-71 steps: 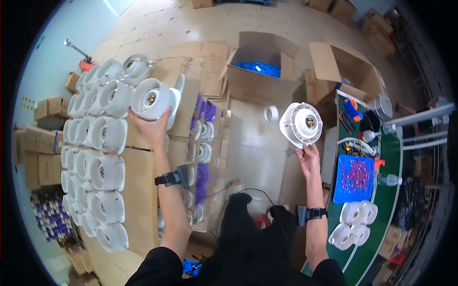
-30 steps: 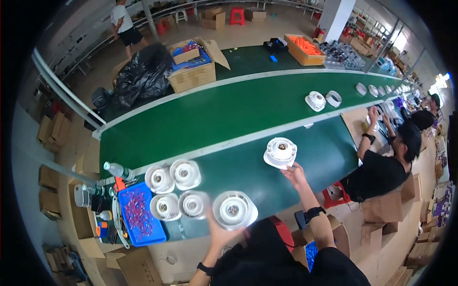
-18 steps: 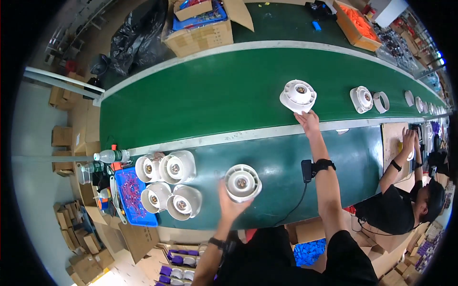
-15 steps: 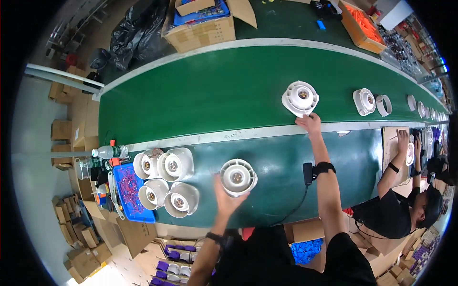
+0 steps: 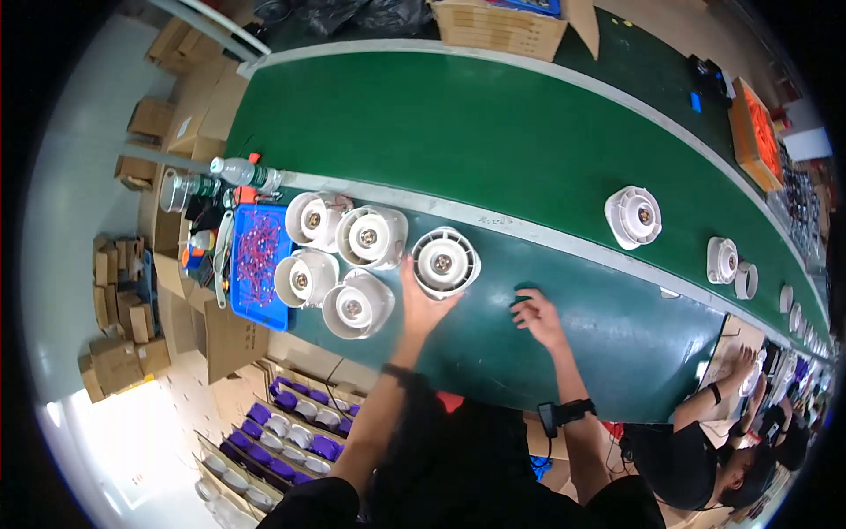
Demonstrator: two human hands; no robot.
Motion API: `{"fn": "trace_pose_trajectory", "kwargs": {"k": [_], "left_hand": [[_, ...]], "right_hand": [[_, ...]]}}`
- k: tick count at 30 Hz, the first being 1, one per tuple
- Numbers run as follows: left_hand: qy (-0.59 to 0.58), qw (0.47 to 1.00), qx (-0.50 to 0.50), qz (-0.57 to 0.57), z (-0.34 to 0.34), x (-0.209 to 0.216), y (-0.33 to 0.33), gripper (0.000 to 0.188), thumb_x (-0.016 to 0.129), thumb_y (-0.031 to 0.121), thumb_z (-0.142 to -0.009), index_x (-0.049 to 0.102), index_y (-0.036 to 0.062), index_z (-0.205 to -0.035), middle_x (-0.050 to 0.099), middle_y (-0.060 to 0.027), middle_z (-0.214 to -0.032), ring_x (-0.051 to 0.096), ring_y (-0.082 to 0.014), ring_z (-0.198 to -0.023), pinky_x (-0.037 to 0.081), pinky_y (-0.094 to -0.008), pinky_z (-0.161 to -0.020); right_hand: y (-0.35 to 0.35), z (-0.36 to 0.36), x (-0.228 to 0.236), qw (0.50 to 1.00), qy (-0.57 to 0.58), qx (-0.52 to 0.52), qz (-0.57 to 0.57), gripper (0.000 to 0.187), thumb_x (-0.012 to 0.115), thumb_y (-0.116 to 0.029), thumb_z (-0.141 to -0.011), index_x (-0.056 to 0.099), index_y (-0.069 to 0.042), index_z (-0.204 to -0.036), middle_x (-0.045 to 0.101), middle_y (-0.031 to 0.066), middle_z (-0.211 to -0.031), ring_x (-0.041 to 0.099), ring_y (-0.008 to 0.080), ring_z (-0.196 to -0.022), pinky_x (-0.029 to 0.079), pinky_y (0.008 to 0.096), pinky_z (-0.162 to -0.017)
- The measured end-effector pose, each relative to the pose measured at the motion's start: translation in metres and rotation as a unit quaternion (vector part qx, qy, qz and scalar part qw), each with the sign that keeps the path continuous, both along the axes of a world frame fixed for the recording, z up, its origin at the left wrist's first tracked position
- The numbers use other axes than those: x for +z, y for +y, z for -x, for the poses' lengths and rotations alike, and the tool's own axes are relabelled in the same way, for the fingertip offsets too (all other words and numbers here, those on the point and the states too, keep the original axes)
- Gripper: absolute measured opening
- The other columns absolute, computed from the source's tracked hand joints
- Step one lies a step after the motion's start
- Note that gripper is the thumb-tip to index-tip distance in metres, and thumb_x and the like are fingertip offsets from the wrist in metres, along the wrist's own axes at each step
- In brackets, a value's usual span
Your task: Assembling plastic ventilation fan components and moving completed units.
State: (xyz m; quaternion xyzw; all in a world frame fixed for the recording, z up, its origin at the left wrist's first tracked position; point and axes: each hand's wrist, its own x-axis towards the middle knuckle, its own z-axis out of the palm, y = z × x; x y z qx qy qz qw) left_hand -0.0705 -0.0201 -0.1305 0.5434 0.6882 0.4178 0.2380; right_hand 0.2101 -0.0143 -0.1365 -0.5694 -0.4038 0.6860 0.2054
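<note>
My left hand (image 5: 425, 300) grips the near-left side of a white round plastic housing (image 5: 444, 261) with a ribbed rim and a metallic centre. Just left of it, several similar housings stand grouped on the bench, one of them a white housing (image 5: 370, 236) close to my fingers. My right hand (image 5: 539, 319) is over the bench with fingers apart, holding nothing. Farther off, on the green conveyor belt, sits another white housing (image 5: 636, 217), well away from both hands.
A blue tray (image 5: 284, 307) of thin red-and-white wires lies left of the housings, beside a plastic bottle (image 5: 238, 170). More white housings (image 5: 723, 259) and rings (image 5: 745, 280) line the belt to the right. At far right a co-worker (image 5: 679, 467) handles a part.
My right hand has let go of the housing on the belt and drawn back over the bench. My left hand still holds its housing, now nearer the grouped ones. The view has turned.
</note>
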Motion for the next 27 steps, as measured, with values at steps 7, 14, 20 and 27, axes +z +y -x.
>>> {"fn": "trace_pose_trajectory", "kwargs": {"k": [7,14,20,27], "left_hand": [[-0.051,0.996,-0.049,0.060,0.026,0.010,-0.008,0.112,0.084,0.018,-0.070,0.011,-0.0029,-0.153,0.014,-0.0310,-0.159,0.014,-0.0425,-0.150,0.019,-0.0449,-0.122],[-0.106,0.924,-0.288,0.227,0.077,0.123,-0.099,0.060,0.068,0.012,-0.087,0.043,-0.0008,-0.141,0.059,-0.0206,-0.129,0.057,-0.0343,-0.119,0.046,-0.0401,-0.102],[-0.383,0.825,-0.167,0.381,0.246,0.069,-0.265,0.028,0.064,0.019,-0.094,0.066,-0.0013,-0.112,0.073,-0.0078,-0.102,0.067,-0.0205,-0.093,0.054,-0.0337,-0.084],[0.049,0.859,0.101,0.500,0.447,-0.199,-0.330,0.021,0.060,0.016,-0.079,0.074,0.0053,-0.091,0.073,-0.0155,-0.095,0.069,-0.0331,-0.091,0.056,-0.0401,-0.082]], "right_hand": [[0.041,0.098,-0.001,0.995,0.098,-0.027,-0.001,0.057,0.055,-0.007,-0.097,0.031,-0.006,-0.149,0.067,0.0171,-0.105,0.069,0.0230,-0.089,0.059,0.0350,-0.075],[0.052,0.088,0.002,0.999,0.038,0.018,-0.035,0.058,0.057,-0.010,-0.096,0.031,0.001,-0.146,0.069,0.0168,-0.098,0.069,0.0225,-0.083,0.058,0.0326,-0.076],[0.004,0.046,-0.031,0.995,-0.053,0.078,-0.033,0.015,0.052,-0.009,-0.098,0.063,0.000,-0.102,0.064,0.0095,-0.082,0.062,0.0163,-0.067,0.055,0.0296,-0.058],[-0.110,-0.068,-0.001,0.913,-0.283,0.243,-0.162,0.025,0.061,-0.029,-0.098,0.067,-0.005,-0.096,0.061,0.0148,-0.075,0.054,0.0224,-0.066,0.043,0.0393,-0.056]]}}
